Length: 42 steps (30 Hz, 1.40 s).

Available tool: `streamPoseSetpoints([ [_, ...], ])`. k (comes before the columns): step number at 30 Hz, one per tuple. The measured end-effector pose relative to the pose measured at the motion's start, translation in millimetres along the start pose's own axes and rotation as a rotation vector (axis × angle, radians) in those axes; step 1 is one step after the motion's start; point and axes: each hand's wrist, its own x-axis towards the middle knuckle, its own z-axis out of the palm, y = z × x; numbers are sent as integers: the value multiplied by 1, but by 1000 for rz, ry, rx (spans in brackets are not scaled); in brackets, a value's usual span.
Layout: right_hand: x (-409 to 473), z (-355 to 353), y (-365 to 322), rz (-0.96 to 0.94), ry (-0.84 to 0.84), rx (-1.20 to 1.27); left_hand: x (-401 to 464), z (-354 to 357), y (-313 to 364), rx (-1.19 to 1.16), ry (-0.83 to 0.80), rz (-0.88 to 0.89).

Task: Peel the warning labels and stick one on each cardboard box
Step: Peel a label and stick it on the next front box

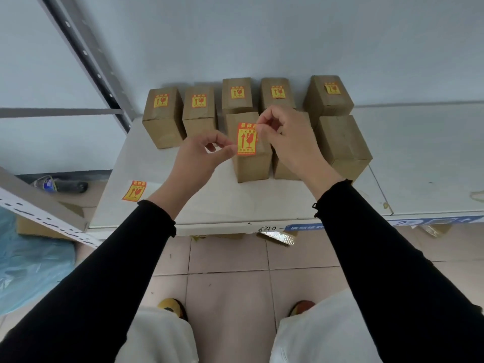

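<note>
Eight cardboard boxes [328, 99] stood on the white shelf [419, 158]: five in the back row, three in the front row. Five boxes, all in the back row, each carried one warning label [161, 101]. Two more labels were loose: one label held in the air [246, 139] and one lying on the shelf [134, 191]. That made seven labels. Two hands were in view.

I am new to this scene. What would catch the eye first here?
First, the orange label held up at the centre between the left hand and right hand. Behind it, brown boxes stand on the white table, the back five already labelled. A spare label lies at the table's left.
</note>
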Motion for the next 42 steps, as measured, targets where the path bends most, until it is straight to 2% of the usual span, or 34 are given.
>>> streamPoseSetpoints([
  [4, -1, -25, 15, 29, 33, 72, 10, 26, 17, -18, -31, 17],
  [13, 25, -67, 57, 168, 113, 175, 57, 82, 63, -42, -163, -62],
  [18, 42, -57, 79, 236, 180, -6, 87, 105, 67, 32, -227, -154],
  [24, 52, -36, 100, 274, 167, -182, 101, 121, 59, 118, -268, -297],
  [33, 56, -30, 109, 275, 125, -287, 111, 129, 57, 86, -308, -427],
  [42, 56, -25, 110, 264, 104, -321, 111, 133, 49, 80, -281, -424],
])
